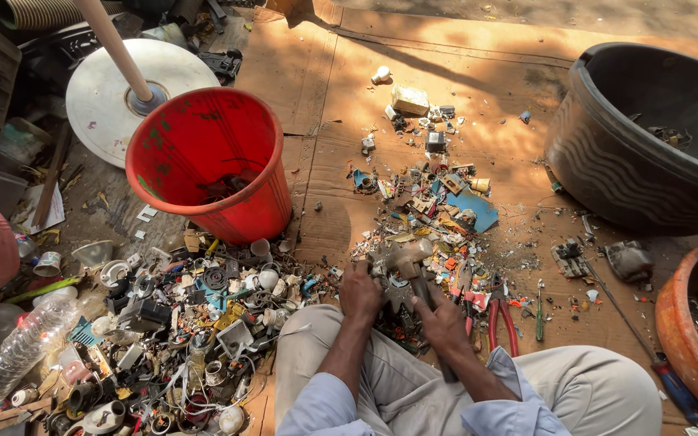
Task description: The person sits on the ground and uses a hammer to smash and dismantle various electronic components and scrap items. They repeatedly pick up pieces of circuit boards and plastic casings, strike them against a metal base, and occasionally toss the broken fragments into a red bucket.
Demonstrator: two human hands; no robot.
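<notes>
Hammer [408, 260] sits gripped in right hand [440, 321], just beside left hand [359, 292].

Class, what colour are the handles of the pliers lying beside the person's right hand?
Red. The pliers lie on the cardboard just beside the right hand, clearest in the head view.

**Cardboard-covered ground and its load**

Flattened brown cardboard sheets [446, 64] cover the ground. A round red plastic bucket [212, 161] stands at their left edge, and a large dark grey plastic tub [648, 153] stands at the right. An orange clay-coloured bowl [688, 331] sits at the far right. Between them lies a scatter of small broken plastic and metal scraps [430, 202], with red-handled pliers [502, 319] near it. A heap of mixed electrical junk [171, 339] spreads on the left, beside a clear plastic bottle [14, 351].
</notes>
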